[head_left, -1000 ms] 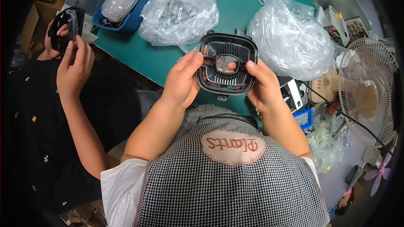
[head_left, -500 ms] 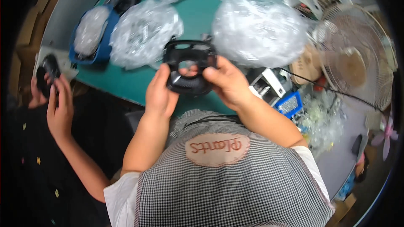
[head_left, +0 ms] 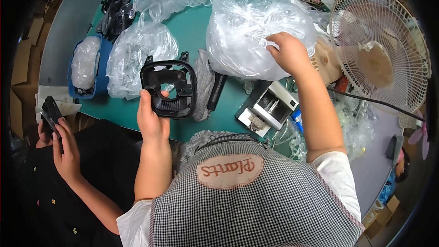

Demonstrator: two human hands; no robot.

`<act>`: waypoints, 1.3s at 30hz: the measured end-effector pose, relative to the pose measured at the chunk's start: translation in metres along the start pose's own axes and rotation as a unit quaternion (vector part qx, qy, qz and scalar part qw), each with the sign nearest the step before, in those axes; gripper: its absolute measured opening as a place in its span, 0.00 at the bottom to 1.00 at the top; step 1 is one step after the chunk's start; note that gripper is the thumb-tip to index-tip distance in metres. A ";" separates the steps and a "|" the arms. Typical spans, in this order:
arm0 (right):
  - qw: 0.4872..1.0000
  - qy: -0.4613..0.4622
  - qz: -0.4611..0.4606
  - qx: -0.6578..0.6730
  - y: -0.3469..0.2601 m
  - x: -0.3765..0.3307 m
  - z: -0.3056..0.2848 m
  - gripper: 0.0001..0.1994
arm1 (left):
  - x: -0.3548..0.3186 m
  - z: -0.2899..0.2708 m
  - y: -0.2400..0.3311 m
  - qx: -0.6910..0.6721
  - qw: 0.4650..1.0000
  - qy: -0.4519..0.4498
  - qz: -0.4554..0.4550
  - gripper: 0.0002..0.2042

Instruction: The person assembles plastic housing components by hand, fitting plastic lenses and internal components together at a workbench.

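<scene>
Spread across the green table top (head_left: pixel 192 23): a large clear crinkled plastic bag of transparent parts (head_left: pixel 247 32), right hand (head_left: pixel 288 52) pressed on its right side, fingers curled into the film. Beside it, a white wire-guard desk fan (head_left: pixel 379 50). Held above the near table edge, a black squarish plastic frame with round centre hole (head_left: pixel 168 88), gripped at its lower edge by left hand (head_left: pixel 153 119), thumb on the face.

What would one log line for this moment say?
left hand: holds black frame | right hand: on clear plastic bag | surface: green table
</scene>
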State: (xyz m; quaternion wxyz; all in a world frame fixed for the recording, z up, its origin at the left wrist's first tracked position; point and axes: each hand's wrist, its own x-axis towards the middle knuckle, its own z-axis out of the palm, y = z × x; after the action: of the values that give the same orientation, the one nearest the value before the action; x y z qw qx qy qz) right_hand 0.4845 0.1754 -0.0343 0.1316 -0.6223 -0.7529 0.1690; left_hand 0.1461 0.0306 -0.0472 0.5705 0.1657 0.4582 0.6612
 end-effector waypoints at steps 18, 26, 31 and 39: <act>0.983 -0.117 0.031 -0.140 -0.007 0.025 0.000 0.17 | 0.007 -0.004 -0.001 0.006 1.000 -0.007 -0.010 0.21; 0.998 -0.058 0.021 -0.027 0.031 0.025 0.010 0.24 | 0.004 -0.012 0.016 -0.024 0.998 0.058 0.008 0.20; 0.981 -0.061 -0.122 0.134 0.001 0.004 -0.007 0.32 | -0.001 -0.045 0.018 -0.021 1.000 0.001 0.017 0.22; 0.982 -0.163 -0.080 0.055 -0.029 -0.005 -0.013 0.28 | -0.027 -0.055 0.017 -0.023 0.999 0.047 0.015 0.20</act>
State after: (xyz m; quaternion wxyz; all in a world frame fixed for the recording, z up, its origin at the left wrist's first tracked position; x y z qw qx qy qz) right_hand 0.4647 0.1670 -0.0106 0.0544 -0.5160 -0.8013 0.2979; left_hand 0.1032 -0.0158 -0.0537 0.5424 0.1282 0.4665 0.6868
